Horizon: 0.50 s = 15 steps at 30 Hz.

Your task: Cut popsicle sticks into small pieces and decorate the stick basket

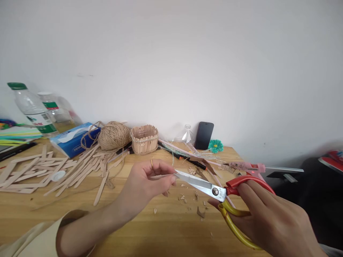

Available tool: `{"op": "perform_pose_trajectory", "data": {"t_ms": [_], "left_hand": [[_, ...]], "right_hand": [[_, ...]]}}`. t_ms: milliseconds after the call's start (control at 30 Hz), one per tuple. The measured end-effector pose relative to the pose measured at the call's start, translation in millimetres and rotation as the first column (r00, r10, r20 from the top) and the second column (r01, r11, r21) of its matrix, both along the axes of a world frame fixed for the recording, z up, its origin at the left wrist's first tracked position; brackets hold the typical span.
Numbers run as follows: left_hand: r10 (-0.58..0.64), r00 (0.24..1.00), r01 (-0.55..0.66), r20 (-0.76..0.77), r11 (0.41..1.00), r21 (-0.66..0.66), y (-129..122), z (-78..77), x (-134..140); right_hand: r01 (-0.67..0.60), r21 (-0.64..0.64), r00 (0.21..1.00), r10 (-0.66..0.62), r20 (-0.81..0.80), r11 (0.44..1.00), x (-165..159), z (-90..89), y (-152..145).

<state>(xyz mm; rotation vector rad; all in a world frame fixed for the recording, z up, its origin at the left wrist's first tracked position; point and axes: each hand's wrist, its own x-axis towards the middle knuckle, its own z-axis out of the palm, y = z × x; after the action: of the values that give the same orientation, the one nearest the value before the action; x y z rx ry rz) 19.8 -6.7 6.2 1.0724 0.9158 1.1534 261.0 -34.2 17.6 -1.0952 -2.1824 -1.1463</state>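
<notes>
My right hand point(276, 214) is wrapped round the red and yellow handles of a pair of scissors point(215, 191), whose blades point left. My left hand point(147, 184) is closed in a pinch, thumb against fingers, on a thin pale strip point(162, 176); most of the strip is hidden by the fingers, and its material is unclear. The blade tips meet the strip right at my left fingertips. Small wood scraps point(183, 198) lie on the table below the blades. A small oval basket of wooden sticks point(144, 140) stands behind my left hand.
Wooden craft sticks point(29, 171) are heaped at left, by a twine ball point(114, 135), a blue tissue pack point(77, 141) and plastic bottles point(37, 110). Toward the back right are a phone point(204, 135), a green flower point(215, 146) and a pink glue gun point(249, 166).
</notes>
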Motion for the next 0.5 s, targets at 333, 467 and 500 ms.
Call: {"op": "perform_pose_trajectory", "data": {"t_ms": [333, 467, 500], "left_hand": [[-0.005, 0.996, 0.005, -0.093, 1.0, -0.005, 2.4, 5.8, -1.8], [-0.026, 0.995, 0.024, -0.095, 1.0, -0.016, 2.8, 7.0, -2.8], [-0.034, 0.995, 0.033, -0.093, 0.999, -0.019, 2.7, 6.7, -3.3]], "right_hand": [[-0.034, -0.019, 0.997, 0.035, 0.064, 0.999, 0.1, 9.7, 0.4], [-0.046, -0.017, 0.997, 0.047, 0.064, 0.999, 0.2, 10.0, 2.4], [-0.052, -0.014, 0.996, 0.053, 0.065, 0.999, 1.0, 9.4, 3.2]]}}
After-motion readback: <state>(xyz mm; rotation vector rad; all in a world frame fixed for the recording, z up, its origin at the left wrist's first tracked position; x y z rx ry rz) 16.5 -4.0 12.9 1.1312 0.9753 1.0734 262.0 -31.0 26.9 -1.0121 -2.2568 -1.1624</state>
